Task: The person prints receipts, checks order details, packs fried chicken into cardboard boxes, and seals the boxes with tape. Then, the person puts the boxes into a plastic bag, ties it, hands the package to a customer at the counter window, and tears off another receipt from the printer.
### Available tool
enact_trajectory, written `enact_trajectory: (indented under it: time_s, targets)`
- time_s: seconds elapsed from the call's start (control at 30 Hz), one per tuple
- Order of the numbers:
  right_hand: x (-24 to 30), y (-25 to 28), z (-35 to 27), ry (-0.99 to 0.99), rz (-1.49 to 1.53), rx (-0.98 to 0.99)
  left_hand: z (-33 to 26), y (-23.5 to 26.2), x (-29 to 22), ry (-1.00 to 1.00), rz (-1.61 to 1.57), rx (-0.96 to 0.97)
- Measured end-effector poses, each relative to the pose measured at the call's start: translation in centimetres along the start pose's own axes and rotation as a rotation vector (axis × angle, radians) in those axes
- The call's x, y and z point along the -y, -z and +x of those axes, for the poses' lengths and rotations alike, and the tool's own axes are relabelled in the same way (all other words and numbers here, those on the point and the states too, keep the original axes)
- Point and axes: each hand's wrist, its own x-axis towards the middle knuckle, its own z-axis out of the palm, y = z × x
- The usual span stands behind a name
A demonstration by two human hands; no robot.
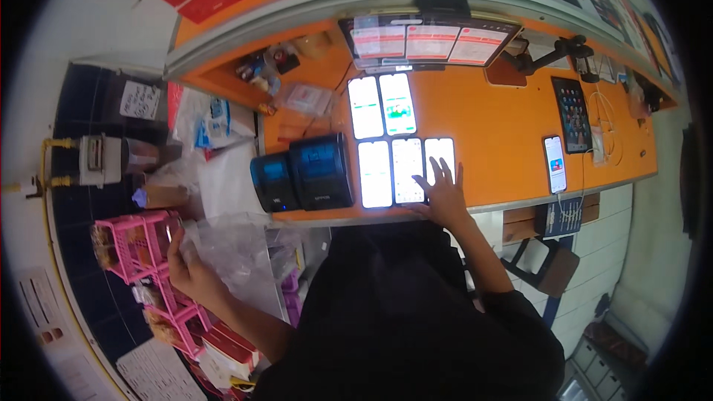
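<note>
Fingers of right hand (444,194) spread flat on upright phone (408,171), left hand (189,267) gripping plastic bag (234,249).

Even indoor light; 5 lit phone screens (394,163) glare white; fisheye bends edges, black corners, soft blur throughout

Five phones (394,145) lie side by side on the surface (490,126) ahead of me, two printers (304,174) just left of them and a tablet (431,41) behind. My right hand (444,197) rests on the nearest phones; my left hand (189,267) touches a plastic bag (238,249) beside stacked baskets (137,241).
</note>
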Motion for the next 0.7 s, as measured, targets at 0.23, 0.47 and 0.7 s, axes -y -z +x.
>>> enact_trajectory:
  time_s: [0.23,0.47,0.7]
  targets:
    - [1.2,-0.2,0.0,0.021,-0.095,-0.016,-0.5,-0.5,-0.2,0.077,-0.2,-0.003]
    - [10.4,8.3,3.0,0.183,0.548,0.207,-4.2,-1.8,-2.1,0.021,-0.076,0.302]
    - [21.3,10.7,8.9,0.375,0.598,-0.052,-7.1,0.4,-7.0,0.319,0.296,0.496]
